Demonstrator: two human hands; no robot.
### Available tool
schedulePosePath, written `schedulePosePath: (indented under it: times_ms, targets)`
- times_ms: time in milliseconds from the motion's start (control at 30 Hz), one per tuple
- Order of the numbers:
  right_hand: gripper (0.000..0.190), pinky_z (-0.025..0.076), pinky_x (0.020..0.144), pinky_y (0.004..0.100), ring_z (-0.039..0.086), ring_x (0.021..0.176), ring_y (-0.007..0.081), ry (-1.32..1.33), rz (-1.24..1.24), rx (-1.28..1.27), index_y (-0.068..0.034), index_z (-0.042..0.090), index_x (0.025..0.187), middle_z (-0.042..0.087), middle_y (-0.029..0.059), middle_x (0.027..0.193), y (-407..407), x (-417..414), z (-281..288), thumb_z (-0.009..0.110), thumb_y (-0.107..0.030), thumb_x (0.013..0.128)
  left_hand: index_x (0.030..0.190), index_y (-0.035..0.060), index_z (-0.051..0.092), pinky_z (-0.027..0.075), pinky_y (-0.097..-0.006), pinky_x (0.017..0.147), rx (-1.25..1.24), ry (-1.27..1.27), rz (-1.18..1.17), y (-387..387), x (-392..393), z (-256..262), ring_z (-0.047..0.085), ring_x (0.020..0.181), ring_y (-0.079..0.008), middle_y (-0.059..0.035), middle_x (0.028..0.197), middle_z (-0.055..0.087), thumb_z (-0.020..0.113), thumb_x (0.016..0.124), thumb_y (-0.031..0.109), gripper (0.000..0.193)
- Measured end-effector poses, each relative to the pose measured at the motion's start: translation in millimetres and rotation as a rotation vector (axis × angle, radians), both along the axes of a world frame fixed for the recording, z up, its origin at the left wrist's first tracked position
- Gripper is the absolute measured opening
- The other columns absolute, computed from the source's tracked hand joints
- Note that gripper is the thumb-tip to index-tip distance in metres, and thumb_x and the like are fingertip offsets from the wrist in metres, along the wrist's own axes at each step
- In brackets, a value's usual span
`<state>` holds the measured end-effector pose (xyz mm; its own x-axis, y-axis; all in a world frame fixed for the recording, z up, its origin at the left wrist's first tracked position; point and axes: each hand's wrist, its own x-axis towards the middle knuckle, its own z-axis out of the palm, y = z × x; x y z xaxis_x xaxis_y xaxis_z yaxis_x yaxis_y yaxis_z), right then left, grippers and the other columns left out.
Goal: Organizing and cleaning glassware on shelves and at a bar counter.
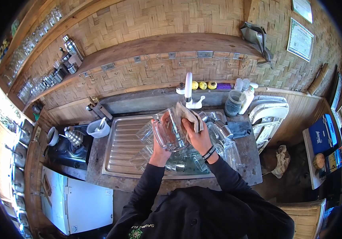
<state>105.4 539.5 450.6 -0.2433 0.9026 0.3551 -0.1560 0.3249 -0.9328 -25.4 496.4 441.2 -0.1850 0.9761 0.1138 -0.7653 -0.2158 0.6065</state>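
Observation:
My left hand (160, 154) holds a clear glass mug (169, 130) tilted over the stainless steel sink. A beige cloth (189, 115) is gripped in my right hand (200, 139), pressed at the mug's right side. Part of my left hand shows through the glass. Below and around both hands lie several more clear glasses (232, 155), crowded in the sink's basin. Some glasses rest on the ribbed drainboard (123, 149) to the left. Metal cups (223, 128) sit at the basin's far right. My hands and the mug hide much of the basin.
Behind the sink stands a white faucet (188, 89). A dark cloth (239, 129), a plastic tub (234, 103) and a white pump bottle (247, 100) are at right. On the left are a white container (98, 128) and a stove (69, 149) with a metal kettle (74, 136).

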Motion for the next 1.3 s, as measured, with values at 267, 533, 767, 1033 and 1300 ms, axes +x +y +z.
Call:
schedulePosePath:
  times_ms: [267,533,767,1033,1300]
  targets:
    - [0.030,0.047,0.084,0.0285,0.059,0.095,0.0146,0.119,0.092,-0.254,0.000,0.058,0.114,0.064,0.0069,0.105,2,9,-23,0.062,-0.018,0.091,0.137,0.0058,0.044,0.042,-0.0409,0.103,0.083,0.223,0.037,7,6,12,0.050,0.121,-0.0278,-0.0159,0.140,0.045,0.033,0.090,0.071,0.081]
    - [0.034,0.047,0.084,0.0252,0.058,0.099,0.0093,0.102,0.235,-0.450,-0.002,0.056,0.120,0.063,0.0030,0.109,2,38,-23,0.064,-0.017,0.091,0.135,0.0083,0.044,0.051,-0.0354,0.090,0.026,0.196,0.059,11,11,3,0.058,0.110,-0.0214,-0.0123,0.124,0.058,0.027,0.097,0.061,0.067]
    - [0.025,0.033,0.028,0.0204,0.053,0.041,0.0087,0.252,0.576,-0.816,-0.008,0.059,0.113,0.063,0.0035,0.073,-10,74,-9,0.056,-0.022,0.092,0.134,0.0090,0.043,0.053,-0.0409,0.086,0.110,0.122,0.151,25,6,0,0.059,0.104,-0.0260,-0.0087,0.118,0.059,0.025,0.100,0.055,0.059]
    - [0.030,0.054,0.062,0.0304,0.065,0.076,0.0174,0.030,0.084,-0.601,0.001,0.057,0.110,0.064,0.0103,0.097,7,138,-45,0.064,-0.017,0.087,0.135,0.0080,0.040,0.055,-0.0443,0.083,0.033,0.204,0.257,18,5,3,0.059,0.099,-0.0263,-0.0090,0.117,0.055,0.032,0.100,0.054,0.058]
    - [0.041,0.048,0.085,0.0411,0.059,0.099,0.0349,-0.692,-0.699,0.321,-0.004,0.058,0.113,0.059,0.0148,0.109,59,215,-110,0.066,-0.003,0.073,0.136,0.0056,0.040,0.053,-0.0433,0.084,0.019,0.223,0.245,13,8,-7,0.058,0.102,-0.0271,-0.0079,0.117,0.055,0.036,0.099,0.052,0.059]
